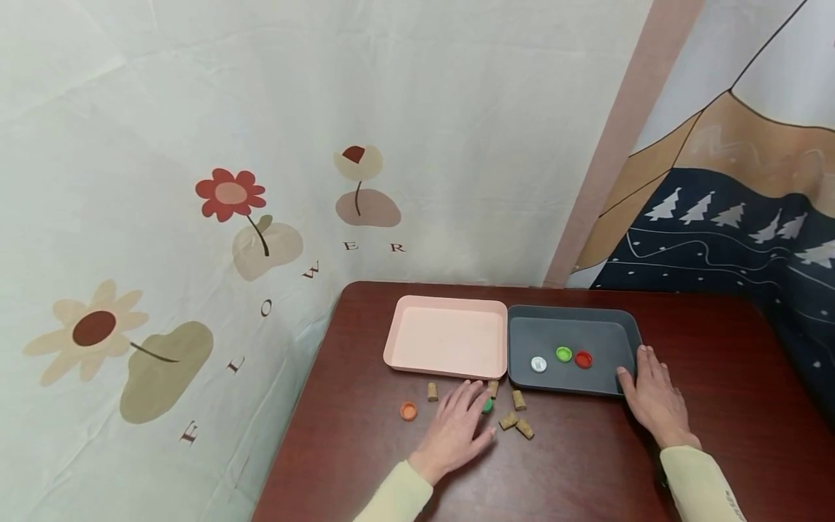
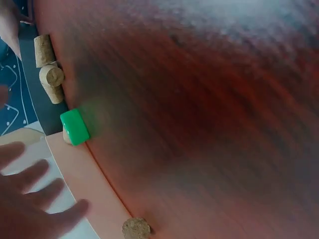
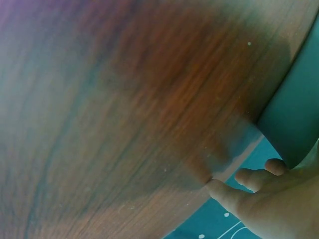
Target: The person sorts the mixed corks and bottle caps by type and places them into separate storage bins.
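Note:
My left hand (image 1: 454, 428) hovers with spread fingers over the table's front middle, holding nothing. Beside its fingertips, partly covered in the head view, is a green bottle cap (image 2: 75, 126). My right hand (image 1: 657, 399) rests at the right edge of a dark grey tray (image 1: 567, 317), thumb and fingers extended. In that tray lie a white cap (image 1: 538, 364), a light green cap (image 1: 564, 354) and a red cap (image 1: 583, 359). Several corks stand or lie in front of the trays, among them a cork (image 1: 518, 400). To the left sits an orange cap (image 1: 408, 411).
A pink tray (image 1: 450, 303) with nothing in it adjoins the grey tray's left side. Both stand on a dark red-brown wooden table (image 1: 352, 348). Behind hangs a printed curtain (image 1: 457, 145) with flowers, touching the table's back edge.

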Demonstrator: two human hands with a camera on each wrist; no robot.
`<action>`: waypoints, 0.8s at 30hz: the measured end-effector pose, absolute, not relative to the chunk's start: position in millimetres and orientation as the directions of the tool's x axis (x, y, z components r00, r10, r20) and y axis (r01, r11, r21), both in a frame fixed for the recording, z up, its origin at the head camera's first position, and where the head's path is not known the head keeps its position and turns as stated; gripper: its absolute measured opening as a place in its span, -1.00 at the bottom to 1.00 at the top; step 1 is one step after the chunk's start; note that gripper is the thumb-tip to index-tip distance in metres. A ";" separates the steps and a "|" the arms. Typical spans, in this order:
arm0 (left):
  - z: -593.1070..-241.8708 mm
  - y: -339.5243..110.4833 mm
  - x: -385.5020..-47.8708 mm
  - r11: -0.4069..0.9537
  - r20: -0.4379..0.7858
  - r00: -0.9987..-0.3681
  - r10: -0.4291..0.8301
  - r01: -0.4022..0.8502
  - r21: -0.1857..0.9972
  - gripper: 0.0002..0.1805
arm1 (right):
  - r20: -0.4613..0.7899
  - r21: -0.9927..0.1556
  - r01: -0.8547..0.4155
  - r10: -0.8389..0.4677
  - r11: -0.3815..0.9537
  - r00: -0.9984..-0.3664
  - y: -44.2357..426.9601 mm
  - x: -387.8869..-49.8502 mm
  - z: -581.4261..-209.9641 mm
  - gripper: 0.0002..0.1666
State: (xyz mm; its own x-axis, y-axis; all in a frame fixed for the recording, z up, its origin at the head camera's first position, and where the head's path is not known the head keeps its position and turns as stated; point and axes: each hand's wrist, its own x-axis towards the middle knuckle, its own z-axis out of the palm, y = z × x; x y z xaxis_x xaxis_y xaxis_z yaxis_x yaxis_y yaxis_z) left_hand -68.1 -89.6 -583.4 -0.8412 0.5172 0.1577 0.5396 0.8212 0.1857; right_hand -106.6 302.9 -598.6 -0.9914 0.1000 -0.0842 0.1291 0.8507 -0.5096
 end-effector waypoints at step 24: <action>-590.1 -78.4 -77.9 0.840 0.177 -0.826 0.535 0.543 -0.004 -0.60 | -0.083 -0.508 0.130 0.102 0.851 -0.991 303.4 -108.5 -600.3 -0.02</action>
State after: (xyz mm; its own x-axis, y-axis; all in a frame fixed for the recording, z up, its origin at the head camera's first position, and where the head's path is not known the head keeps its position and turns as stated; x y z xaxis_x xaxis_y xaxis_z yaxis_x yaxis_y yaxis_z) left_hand -77.9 -78.4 -590.1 -0.8260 0.5352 0.1769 0.5431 0.8396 -0.0039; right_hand -108.5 303.4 -600.3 -0.9913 0.1020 -0.0831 0.1302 0.8514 -0.5081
